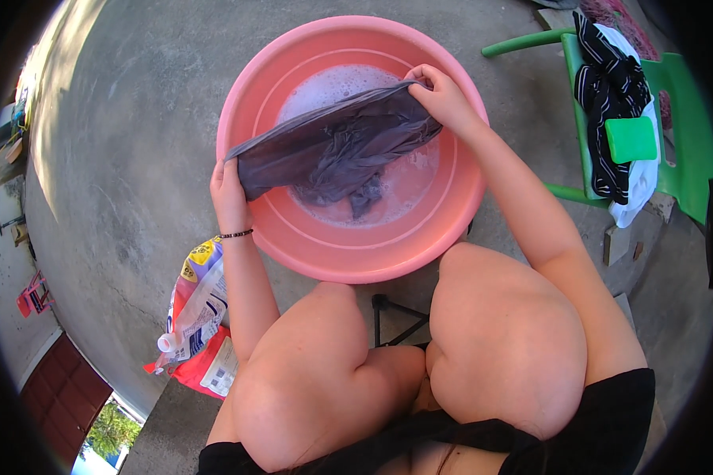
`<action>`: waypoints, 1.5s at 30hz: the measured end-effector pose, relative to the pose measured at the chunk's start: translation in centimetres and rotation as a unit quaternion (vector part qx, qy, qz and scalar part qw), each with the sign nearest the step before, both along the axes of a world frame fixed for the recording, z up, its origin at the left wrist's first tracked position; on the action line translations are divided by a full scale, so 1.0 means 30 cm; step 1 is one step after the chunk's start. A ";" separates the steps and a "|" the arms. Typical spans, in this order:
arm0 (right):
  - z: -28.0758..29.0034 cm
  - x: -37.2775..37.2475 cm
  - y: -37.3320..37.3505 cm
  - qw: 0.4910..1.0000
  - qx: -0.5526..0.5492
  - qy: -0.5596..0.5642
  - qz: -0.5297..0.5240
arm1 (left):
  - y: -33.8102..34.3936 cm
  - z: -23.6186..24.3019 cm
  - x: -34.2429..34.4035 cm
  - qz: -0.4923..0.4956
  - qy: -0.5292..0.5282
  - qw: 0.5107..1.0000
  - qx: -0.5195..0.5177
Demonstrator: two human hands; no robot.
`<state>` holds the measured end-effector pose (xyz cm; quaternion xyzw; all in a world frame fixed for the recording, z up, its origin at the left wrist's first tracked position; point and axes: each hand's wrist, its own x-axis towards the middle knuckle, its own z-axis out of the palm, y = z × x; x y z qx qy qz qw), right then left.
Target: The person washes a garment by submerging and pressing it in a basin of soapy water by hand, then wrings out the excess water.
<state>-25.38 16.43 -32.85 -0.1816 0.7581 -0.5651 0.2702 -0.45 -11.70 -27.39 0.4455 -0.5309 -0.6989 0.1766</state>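
With my 2 hands I hold a dark grey cloth [293, 150] stretched across the pink basin [348, 272]. My left hand [228, 194] grips 1 end at the basin's left edge, thumb and fingers closed around it; a dark beaded bracelet [236, 234] circles that wrist. My right hand [445, 99] pinches the other end, higher up, just inside the basin's far right edge. Between them the cloth sags in folds, its bunched middle hanging toward the sudsy water [325, 85]. To the right is a green chair [689, 119]; along its left edge lie black striped clothing [598, 91] and a white cloth [644, 190], with a bright green block [631, 140] on top. Left of my knees lie 2 colourful packages [202, 305] [214, 368].
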 end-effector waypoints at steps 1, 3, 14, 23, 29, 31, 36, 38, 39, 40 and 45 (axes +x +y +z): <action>0.006 0.000 0.011 1.000 0.001 0.000 0.000 | 0.006 0.025 -0.007 -0.002 0.025 1.000 0.000; 0.061 0.019 0.014 0.974 0.152 0.075 0.149 | -0.016 0.066 0.000 0.019 0.027 0.999 0.015; 0.059 0.040 0.026 0.935 0.196 -0.191 0.226 | -0.049 0.018 0.012 -0.200 -0.070 0.970 -0.123; 0.310 0.138 -0.144 0.827 -0.235 -0.503 0.088 | 0.292 0.051 -0.119 -0.467 -0.032 0.829 -0.305; 0.301 0.164 -0.181 0.842 -0.222 -0.480 0.110 | 0.261 0.000 -0.118 -0.334 -0.037 0.941 -0.033; 0.258 0.140 -0.165 0.902 -0.160 -0.390 0.096 | 0.257 -0.026 -0.107 -0.196 0.074 0.971 0.112; 0.114 0.156 -0.113 0.948 0.114 -0.203 0.218 | 0.235 0.017 -0.104 -0.138 0.038 0.959 0.246; 0.085 0.218 -0.102 0.945 0.200 0.082 0.246 | 0.221 0.032 -0.097 -0.183 0.026 0.945 0.271; 0.093 0.246 -0.093 0.953 0.191 0.064 0.228 | 0.225 0.041 -0.093 -0.182 0.026 0.945 0.271; 0.092 0.265 -0.094 0.953 0.190 0.064 0.228 | 0.234 0.053 -0.089 -0.193 0.007 0.938 0.289; 0.061 0.300 -0.115 0.908 0.101 0.257 0.316 | 0.273 0.041 -0.051 -0.376 0.046 0.818 0.434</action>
